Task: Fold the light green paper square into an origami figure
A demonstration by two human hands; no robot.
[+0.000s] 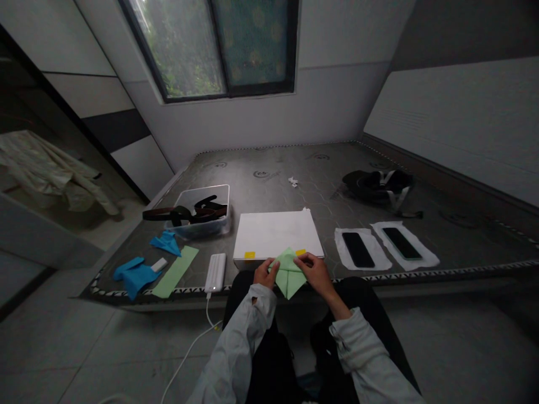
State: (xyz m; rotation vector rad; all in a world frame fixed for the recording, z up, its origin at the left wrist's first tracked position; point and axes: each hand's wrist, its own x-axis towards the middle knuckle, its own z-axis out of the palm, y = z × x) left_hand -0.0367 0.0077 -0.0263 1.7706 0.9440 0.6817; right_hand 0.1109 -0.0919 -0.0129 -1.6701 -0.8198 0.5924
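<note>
A folded piece of light green paper (pixel 288 279) is held up at the front edge of a grey mattress (pixel 290 179). My left hand (pixel 266 273) pinches its left corner, and my right hand (pixel 315 271) grips its upper right side. Just behind the paper lies a flat white board (pixel 275 234) with yellow tape pieces (pixel 250 255) on its near edge. The paper's upper tip overlaps that edge. Part of the paper is hidden by my fingers.
To the left lie a white power bank (pixel 216 272) with a cable, a green paper strip (pixel 174 272), blue folded paper (pixel 135 276), and a clear plastic box (pixel 197 213) holding dark straps. Two black phone-shaped slabs (pixel 357 249) lie on white sheets to the right, with a black bag (pixel 379 188) behind.
</note>
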